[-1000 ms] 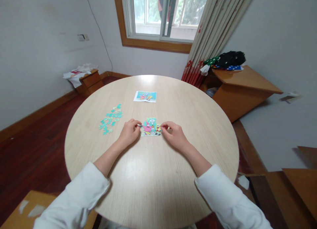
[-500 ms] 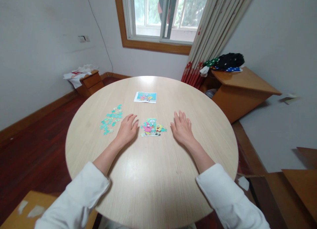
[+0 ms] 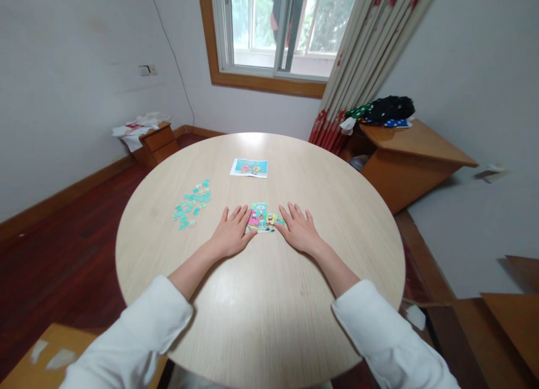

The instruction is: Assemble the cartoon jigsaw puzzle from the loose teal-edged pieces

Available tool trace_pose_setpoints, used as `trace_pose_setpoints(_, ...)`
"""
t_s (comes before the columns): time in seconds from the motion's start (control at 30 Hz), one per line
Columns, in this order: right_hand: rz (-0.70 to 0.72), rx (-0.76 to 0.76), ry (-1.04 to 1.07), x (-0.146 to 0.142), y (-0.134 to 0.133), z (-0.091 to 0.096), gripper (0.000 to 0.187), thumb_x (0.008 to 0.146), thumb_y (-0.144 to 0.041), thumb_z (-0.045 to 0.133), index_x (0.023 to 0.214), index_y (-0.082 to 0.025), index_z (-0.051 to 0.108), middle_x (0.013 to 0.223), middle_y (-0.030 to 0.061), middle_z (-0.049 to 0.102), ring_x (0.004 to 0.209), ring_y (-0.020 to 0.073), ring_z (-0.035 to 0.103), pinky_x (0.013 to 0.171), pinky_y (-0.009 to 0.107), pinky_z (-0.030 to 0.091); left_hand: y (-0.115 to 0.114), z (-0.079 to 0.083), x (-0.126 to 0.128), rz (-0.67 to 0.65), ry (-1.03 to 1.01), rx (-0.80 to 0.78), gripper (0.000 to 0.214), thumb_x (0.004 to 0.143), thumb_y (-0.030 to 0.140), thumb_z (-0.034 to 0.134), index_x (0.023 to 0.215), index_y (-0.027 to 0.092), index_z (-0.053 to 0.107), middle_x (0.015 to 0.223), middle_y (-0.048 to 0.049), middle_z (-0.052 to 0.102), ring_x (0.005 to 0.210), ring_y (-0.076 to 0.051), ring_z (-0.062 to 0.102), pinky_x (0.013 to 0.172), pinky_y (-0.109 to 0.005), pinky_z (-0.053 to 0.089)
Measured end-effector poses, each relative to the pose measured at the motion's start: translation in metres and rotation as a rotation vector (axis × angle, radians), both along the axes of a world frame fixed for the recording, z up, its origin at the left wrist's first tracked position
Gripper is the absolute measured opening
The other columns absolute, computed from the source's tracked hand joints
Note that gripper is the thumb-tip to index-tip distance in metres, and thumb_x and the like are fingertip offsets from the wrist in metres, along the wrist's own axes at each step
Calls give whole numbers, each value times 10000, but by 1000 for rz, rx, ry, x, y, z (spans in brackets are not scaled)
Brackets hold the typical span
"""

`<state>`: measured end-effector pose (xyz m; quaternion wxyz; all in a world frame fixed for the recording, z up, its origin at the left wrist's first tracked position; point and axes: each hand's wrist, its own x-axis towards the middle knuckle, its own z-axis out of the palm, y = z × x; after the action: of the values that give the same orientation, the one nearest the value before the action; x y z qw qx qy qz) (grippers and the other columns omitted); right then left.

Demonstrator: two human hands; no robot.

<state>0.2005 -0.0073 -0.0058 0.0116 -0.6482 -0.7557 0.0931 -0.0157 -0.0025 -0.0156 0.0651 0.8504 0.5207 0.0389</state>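
Observation:
A partly joined jigsaw puzzle (image 3: 261, 216) with cartoon figures lies flat on the round table (image 3: 261, 299). My left hand (image 3: 231, 232) rests at its left side, fingers spread and covering the left edge. At the right side my right hand (image 3: 298, 227) lies open, fingertips touching the edge pieces there. Both hands are flat and grip nothing. Loose turquoise puzzle pieces (image 3: 192, 202) are spread out left of my left hand. Beyond the puzzle lies a printed picture card (image 3: 249, 168) with the same figures.
A slanted wooden desk (image 3: 416, 145) with a pile of dark and dotted cloth (image 3: 387, 109) stands beyond the table's right side. A small wooden cabinet (image 3: 159, 145) with white cloth is at the back left. Behind the table hangs a curtain (image 3: 357, 69) beside the window.
Both hands have moved inward to the puzzle, the left to the right and the right to the left. They now touch its sides, and the view has shifted slightly.

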Motion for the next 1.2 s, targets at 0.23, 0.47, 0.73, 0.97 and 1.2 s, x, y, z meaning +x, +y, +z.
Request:
trace_pose_setpoints(0.23,-11,-2,-10,-1,2,-3,639,960,-531,264,1501,-192,261,1575,154,166,1458,294,129,1151,537,110,-1,-3,3,14,-2,13,639,951,487,259,1482,132,287,1551,-151,250,1444,-299,195,1155,-565,86)
trace_pose_setpoints(0.47,-11,28,-33,-5,1,-5,623,968,-508,255,1499,-182,266,1568,170,181,1452,301,150,1146,540,123,-2,-6,11,51,3,46,644,944,496,266,1479,139,295,1549,-156,260,1436,-309,217,1150,-561,95)
trace_pose_setpoints(0.73,-4,41,-37,-5,1,-7,618,970,-504,243,1501,-188,261,1566,172,185,1454,300,145,1141,548,131,-3,-7,15,82,6,63,644,946,493,261,1479,134,297,1548,-156,264,1437,-305,216,1155,-545,110)
trace_pose_setpoints(0.97,-11,48,-40,-6,0,-6,614,969,-505,243,1498,-194,272,1565,173,190,1451,298,163,1140,548,126,-2,-11,15,86,-10,76,641,940,500,265,1479,155,297,1544,-154,278,1435,-304,224,1149,-554,112)
trace_pose_setpoints(1.2,-9,38,58,-2,3,-6,632,973,-488,230,1507,-152,228,1563,155,203,1454,276,160,1152,538,111,0,-7,11,78,-167,11,642,950,484,263,1488,135,241,1550,-170,256,1448,-276,185,1158,-542,110)
